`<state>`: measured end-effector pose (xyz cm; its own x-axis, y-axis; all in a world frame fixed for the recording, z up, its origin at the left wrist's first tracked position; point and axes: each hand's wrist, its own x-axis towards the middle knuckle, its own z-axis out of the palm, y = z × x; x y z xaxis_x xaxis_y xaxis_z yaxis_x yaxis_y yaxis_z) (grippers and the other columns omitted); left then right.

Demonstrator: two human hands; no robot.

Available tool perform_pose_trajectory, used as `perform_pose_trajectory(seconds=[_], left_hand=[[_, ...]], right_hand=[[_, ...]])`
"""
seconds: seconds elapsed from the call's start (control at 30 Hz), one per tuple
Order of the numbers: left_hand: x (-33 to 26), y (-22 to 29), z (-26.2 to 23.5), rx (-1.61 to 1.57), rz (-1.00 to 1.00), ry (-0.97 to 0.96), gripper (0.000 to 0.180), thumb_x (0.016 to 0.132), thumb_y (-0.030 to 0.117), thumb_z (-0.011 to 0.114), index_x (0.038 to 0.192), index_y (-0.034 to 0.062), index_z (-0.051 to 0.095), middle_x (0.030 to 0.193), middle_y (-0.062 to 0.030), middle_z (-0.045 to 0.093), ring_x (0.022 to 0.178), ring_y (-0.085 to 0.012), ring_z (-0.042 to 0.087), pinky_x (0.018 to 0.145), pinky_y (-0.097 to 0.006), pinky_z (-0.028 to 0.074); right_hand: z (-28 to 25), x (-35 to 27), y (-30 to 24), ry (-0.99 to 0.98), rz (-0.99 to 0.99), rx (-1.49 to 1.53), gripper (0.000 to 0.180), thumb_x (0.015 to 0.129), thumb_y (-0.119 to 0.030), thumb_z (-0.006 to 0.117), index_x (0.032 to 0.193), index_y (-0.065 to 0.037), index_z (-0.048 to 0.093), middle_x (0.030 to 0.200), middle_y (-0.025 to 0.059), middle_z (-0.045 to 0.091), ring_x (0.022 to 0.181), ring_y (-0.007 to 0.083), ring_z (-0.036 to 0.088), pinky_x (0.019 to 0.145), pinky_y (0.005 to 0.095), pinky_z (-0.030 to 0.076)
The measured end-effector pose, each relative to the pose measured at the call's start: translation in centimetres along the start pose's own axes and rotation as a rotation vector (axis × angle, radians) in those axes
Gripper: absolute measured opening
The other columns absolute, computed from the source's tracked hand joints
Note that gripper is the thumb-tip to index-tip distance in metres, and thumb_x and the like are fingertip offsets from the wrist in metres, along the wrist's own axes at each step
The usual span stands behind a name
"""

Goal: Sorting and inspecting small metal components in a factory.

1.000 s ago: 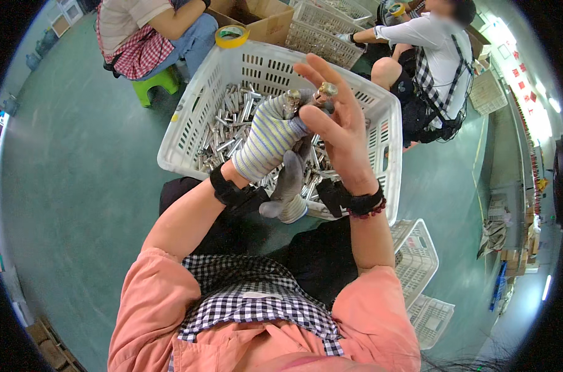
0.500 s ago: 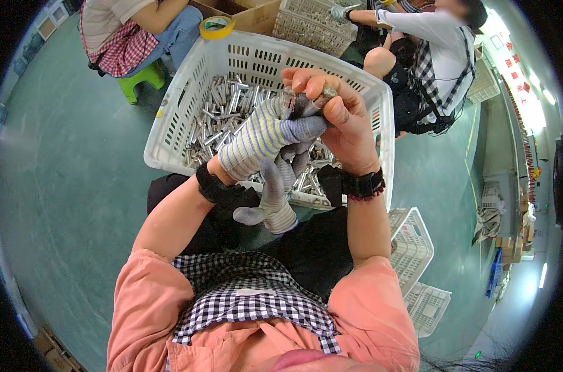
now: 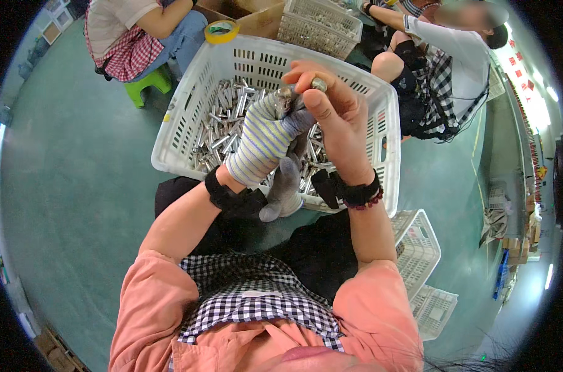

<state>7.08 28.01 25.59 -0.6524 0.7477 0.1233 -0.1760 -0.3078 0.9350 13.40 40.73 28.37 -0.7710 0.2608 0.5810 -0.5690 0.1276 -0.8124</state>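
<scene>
My left hand (image 3: 266,133) wears a striped knit glove with grey fingers. Its fingers are curled closed over the crate, and a shiny, brownish bit (image 3: 283,99) shows at their tips; what it is I cannot make out. My bare right hand (image 3: 340,121) is beside it, pinching a small rounded grey-green piece (image 3: 318,84) between thumb and fingers. A second, unworn glove (image 3: 285,189) hangs below my hands at the crate's near rim. Under both hands, many loose silver metal tubular parts (image 3: 222,127) fill the white plastic crate (image 3: 176,133).
Yellow tape (image 3: 222,32) rests on the crate's far edge. Beyond are a cardboard box (image 3: 263,20) and another filled crate (image 3: 318,31). One person sits on a green stool (image 3: 146,87) far left, another person (image 3: 445,68) far right. More white crates (image 3: 417,248) stand at my right.
My hands have drawn slightly apart at the fingertips, and the small piece now shows more clearly in my right pinch. The whole view has shifted a little to the right.
</scene>
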Motion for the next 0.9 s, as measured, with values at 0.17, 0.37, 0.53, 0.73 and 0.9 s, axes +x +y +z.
perform_pose_trajectory(seconds=[0.17,0.37,0.53,0.73,0.9], left_hand=[[0.4,-1.4,0.2,-0.186,0.182,0.089,0.02,0.098,0.005,0.066,0.118,0.0034,0.067,0.102,0.0003,0.069,0.089,-0.0042,0.06,0.08,-0.022,0.051],[0.9,-0.4,-0.4,-0.228,0.171,0.037,0.021,0.093,0.014,0.074,0.111,0.0051,0.068,0.088,0.0031,0.067,0.078,-0.003,0.059,0.067,-0.021,0.05],[0.5,1.6,-1.0,-0.091,-0.145,-0.268,0.032,0.093,0.04,0.073,0.092,0.0102,0.061,0.066,0.0048,0.05,0.049,-0.0064,0.047,0.045,-0.024,0.045],[-0.2,1.9,-0.8,-0.235,-0.302,-0.32,0.033,0.093,0.041,0.072,0.091,0.0123,0.057,0.062,0.0051,0.044,0.048,-0.0073,0.046,0.043,-0.024,0.045],[0.4,1.8,-1.1,-0.083,-0.206,-0.231,0.032,0.092,0.039,0.075,0.089,0.0114,0.06,0.062,0.0055,0.047,0.05,-0.006,0.046,0.044,-0.024,0.042]], right_hand=[[2.0,-0.6,0.7,0.187,-0.137,-0.414,0.016,0.097,-0.016,0.068,0.103,-0.002,0.069,0.108,0.0066,0.071,0.108,0.0172,0.063,0.098,0.0319,0.047],[0.8,-0.9,0.8,0.034,0.085,-0.188,0.046,0.097,-0.023,0.067,0.136,-0.001,0.058,0.139,0.0093,0.058,0.13,0.0202,0.051,0.113,0.0337,0.034],[-0.3,0.2,-1.6,-0.061,0.22,0.318,0.064,0.106,-0.048,0.045,0.139,0.006,0.053,0.138,0.0131,0.058,0.126,0.0195,0.055,0.11,0.0351,0.04],[-1.6,-0.2,-0.4,-0.157,0.262,0.169,0.058,0.107,-0.049,0.041,0.119,0.003,0.064,0.132,0.016,0.062,0.13,0.0258,0.054,0.113,0.0387,0.037],[-0.1,-0.3,0.2,-0.058,0.123,0.021,0.03,0.105,-0.031,0.058,0.11,-0.002,0.064,0.123,0.0076,0.066,0.11,0.0127,0.058,0.1,0.0283,0.044]])
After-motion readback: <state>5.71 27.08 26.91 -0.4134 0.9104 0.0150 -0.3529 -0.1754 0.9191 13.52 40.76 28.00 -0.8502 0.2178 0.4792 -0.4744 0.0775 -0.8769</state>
